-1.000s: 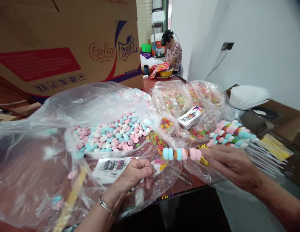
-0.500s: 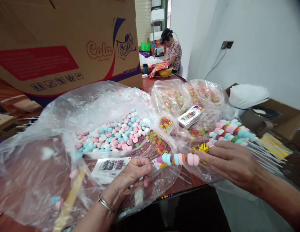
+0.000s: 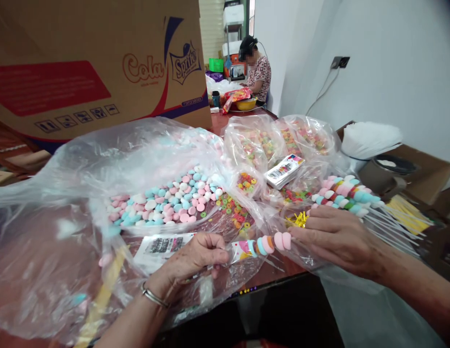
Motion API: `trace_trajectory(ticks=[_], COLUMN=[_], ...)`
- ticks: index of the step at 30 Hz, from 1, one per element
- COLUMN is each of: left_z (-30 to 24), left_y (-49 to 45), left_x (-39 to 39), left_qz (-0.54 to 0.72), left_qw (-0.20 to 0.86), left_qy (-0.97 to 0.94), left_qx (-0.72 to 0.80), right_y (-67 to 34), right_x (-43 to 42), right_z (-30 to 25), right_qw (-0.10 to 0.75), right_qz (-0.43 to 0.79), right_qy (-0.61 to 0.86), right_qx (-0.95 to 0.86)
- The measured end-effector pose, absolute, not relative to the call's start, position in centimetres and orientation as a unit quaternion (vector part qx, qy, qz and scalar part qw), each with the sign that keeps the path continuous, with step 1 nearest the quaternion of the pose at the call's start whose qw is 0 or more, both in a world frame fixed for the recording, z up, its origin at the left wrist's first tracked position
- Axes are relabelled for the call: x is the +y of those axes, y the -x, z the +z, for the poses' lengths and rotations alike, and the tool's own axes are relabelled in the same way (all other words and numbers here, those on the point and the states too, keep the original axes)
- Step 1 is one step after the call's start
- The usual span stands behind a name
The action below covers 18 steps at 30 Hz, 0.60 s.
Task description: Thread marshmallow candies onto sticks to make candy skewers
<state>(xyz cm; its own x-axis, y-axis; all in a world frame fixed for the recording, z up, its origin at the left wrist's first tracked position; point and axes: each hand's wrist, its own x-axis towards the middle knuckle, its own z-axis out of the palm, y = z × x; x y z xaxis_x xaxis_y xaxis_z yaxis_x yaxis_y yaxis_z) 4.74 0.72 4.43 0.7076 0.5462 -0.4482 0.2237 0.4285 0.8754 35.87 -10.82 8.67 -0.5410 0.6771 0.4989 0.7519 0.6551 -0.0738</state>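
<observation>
My left hand point(image 3: 207, 252) pinches the end of a small printed clear bag point(image 3: 241, 250) between thumb and fingers. A marshmallow skewer point(image 3: 268, 244), with pink and blue marshmallows and orange rings between them, lies partly inside that bag. At the skewer's right end, my right hand point(image 3: 335, 237) is closed, its fingertips against the last pink marshmallow; any stick is hidden by the hand. Gold twist ties point(image 3: 297, 220) lie just behind these fingers. More marshmallow skewers point(image 3: 346, 193) with white sticks are piled beyond the right hand. Flat printed bags point(image 3: 163, 246) rest behind the left hand.
Loose marshmallows point(image 3: 174, 198) and gummy rings point(image 3: 234, 212) spread over a large plastic sheet or bag. Bags of gummy rings point(image 3: 252, 142) and a stack of printed cards or bags point(image 3: 284, 170) stand behind. A cardboard box point(image 3: 101, 63) rises at left; a person point(image 3: 258, 72) sits farther back.
The printed bag now covers more of the skewer's left end. Both hands and the skewer appear slightly farther left, and the whole view has shifted a little too.
</observation>
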Motion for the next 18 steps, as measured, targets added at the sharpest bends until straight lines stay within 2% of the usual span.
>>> trace_trajectory(ticks=[12, 18], left_z=[5.4, 5.2], left_y=[-4.0, -3.6], left_x=[1.2, 1.4], left_qz=[0.079, 0.052], left_qw=[0.74, 0.737], left_qy=[-0.566, -0.573], left_qx=[0.355, 0.353], right_y=[-35.5, -35.6], right_x=[-10.5, -10.4], right_z=[8.5, 8.4], right_qw=[0.253, 0.264], right_qz=[0.079, 0.08], right_qy=[0.452, 0.459], right_qx=[-0.852, -0.844])
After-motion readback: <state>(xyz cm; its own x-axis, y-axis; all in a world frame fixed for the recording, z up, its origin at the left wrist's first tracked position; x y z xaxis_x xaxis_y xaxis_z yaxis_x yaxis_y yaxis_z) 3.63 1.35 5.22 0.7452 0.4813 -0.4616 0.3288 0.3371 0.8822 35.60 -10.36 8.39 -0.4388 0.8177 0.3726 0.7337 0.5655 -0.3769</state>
